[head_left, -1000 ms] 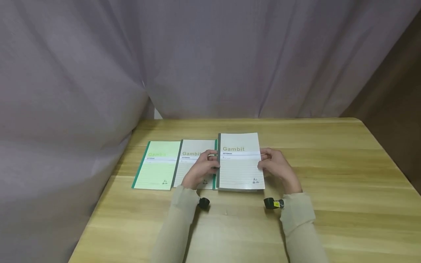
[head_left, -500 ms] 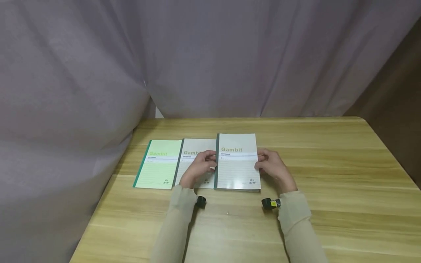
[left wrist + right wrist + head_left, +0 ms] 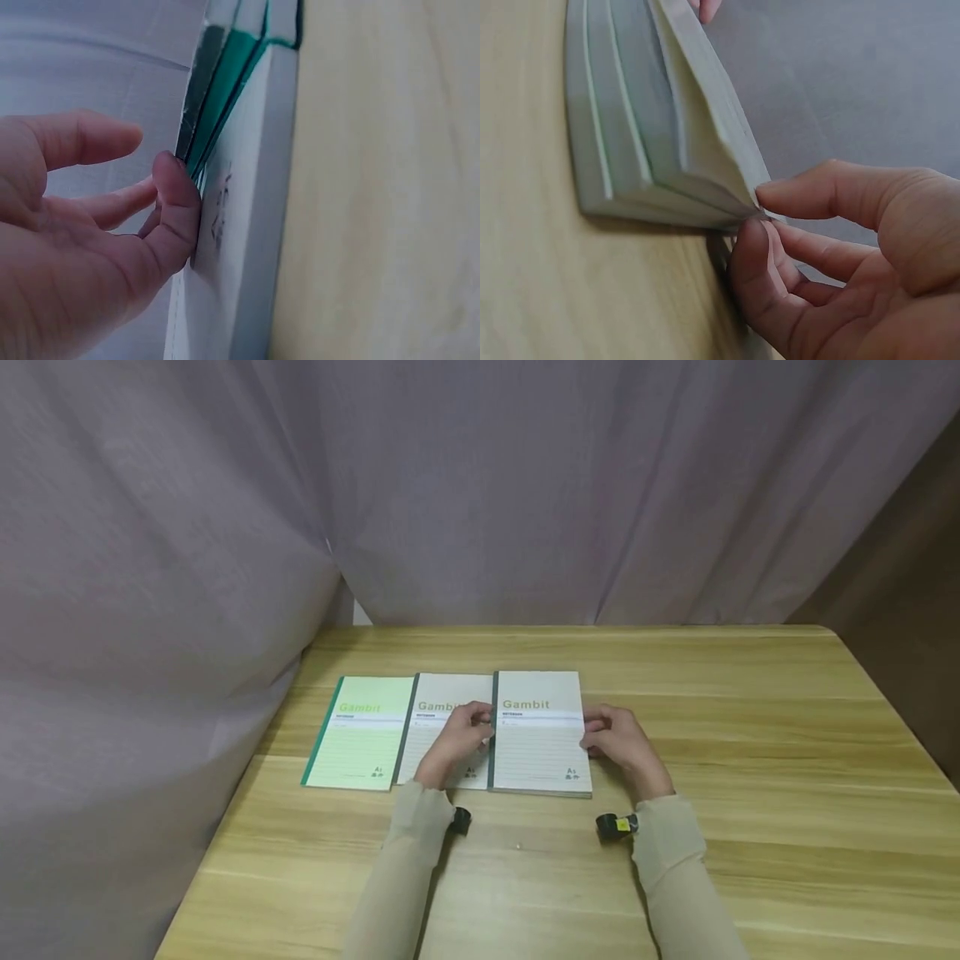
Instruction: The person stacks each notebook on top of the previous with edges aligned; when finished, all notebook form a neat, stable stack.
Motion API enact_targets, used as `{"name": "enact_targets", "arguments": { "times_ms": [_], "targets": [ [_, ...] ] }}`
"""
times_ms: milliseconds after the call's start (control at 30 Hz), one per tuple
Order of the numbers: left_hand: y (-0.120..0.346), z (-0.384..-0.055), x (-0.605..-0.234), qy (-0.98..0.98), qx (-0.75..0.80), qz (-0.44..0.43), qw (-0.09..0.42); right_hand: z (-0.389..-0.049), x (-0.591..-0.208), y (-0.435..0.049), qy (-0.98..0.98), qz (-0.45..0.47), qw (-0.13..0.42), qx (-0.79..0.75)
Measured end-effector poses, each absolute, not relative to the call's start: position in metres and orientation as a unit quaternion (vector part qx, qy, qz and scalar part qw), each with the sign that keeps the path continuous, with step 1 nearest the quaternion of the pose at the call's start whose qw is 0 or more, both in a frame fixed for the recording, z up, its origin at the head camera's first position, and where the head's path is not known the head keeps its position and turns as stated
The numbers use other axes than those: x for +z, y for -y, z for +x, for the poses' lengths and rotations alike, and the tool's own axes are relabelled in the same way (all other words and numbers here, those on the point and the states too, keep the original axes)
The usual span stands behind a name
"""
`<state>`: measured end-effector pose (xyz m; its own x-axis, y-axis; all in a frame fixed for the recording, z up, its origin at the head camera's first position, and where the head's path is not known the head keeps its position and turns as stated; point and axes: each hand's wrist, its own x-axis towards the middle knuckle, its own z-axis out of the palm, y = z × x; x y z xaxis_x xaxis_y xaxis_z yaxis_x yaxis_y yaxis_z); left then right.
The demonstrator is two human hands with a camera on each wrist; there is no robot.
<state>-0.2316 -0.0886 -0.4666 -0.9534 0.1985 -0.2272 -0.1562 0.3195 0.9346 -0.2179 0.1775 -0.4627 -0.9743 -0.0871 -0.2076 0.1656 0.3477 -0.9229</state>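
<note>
A white notebook (image 3: 538,735) with a dark spine and "Gambit" on its cover tops a short stack at the right of a row. Green spines (image 3: 232,64) show below it in the left wrist view. My right hand (image 3: 628,745) pinches the right edge of the top notebook between thumb and fingers; page edges (image 3: 619,112) fan slightly apart there. My left hand (image 3: 456,743) is over the middle notebook (image 3: 427,756), its fingertips touching the stack's spine side, with nothing gripped.
A pale green notebook (image 3: 360,735) with a green spine lies at the left end of the row. The wooden table (image 3: 765,760) extends to the right. Grey curtains (image 3: 480,493) hang behind and at the left. A wrist camera (image 3: 617,827) sits by the right cuff.
The top notebook has shifted left and come down, lining up over the stack. Both hands moved with it, the right one leftward, keeping its hold on the edge.
</note>
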Motion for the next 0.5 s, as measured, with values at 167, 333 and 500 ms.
{"name": "enact_targets", "arguments": {
  "times_ms": [167, 333, 500],
  "targets": [
    [0.0877, -0.2306, -0.4674, -0.808, 0.57, 0.01, 0.15, -0.2169, -0.4656, -0.1769, -0.812, 0.023, 0.107, -0.574],
    [0.0863, -0.2317, -0.4672, -0.822, 0.551, 0.017, 0.144, -0.2176, -0.4658, -0.1763, -0.81, 0.024, 0.108, -0.576],
    [0.0851, -0.2322, -0.4687, -0.828, 0.542, 0.017, 0.145, -0.2181, -0.4664, -0.1762, -0.812, 0.03, 0.112, -0.573]
  ]
}}
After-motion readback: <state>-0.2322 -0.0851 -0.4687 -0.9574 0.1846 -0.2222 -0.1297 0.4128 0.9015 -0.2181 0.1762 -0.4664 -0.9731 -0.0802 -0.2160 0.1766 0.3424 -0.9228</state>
